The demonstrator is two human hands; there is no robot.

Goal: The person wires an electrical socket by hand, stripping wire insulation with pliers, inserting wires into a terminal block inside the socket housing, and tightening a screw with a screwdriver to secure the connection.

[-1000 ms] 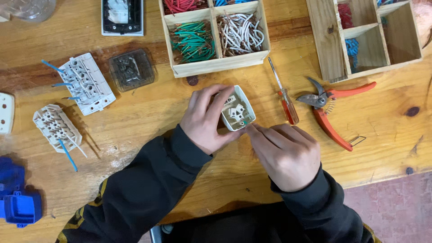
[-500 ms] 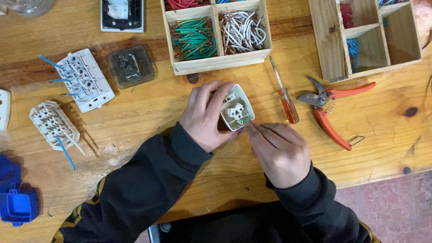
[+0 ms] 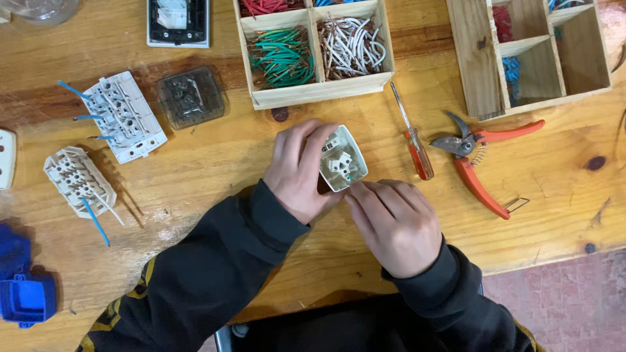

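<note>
My left hand (image 3: 298, 171) grips a small white socket body (image 3: 343, 160), its open side with inner terminals turned up, just above the wooden table (image 3: 215, 169). My right hand (image 3: 394, 221) sits right of and below it, fingertips pinched together at the socket's lower right edge, where a green speck shows. Whatever the fingers pinch is too small to make out. Both arms wear dark sleeves.
A red-handled screwdriver (image 3: 413, 139) and orange pruning shears (image 3: 479, 160) lie right of the hands. A wooden tray (image 3: 313, 98) of green and white wire pieces stands behind. Another wooden box (image 3: 466, 58) is at far right. White socket parts (image 3: 124, 116) and blue pieces (image 3: 26, 296) lie at left.
The socket body has tilted slightly in my left hand. My right fingertips stay at its lower right edge with little movement.
</note>
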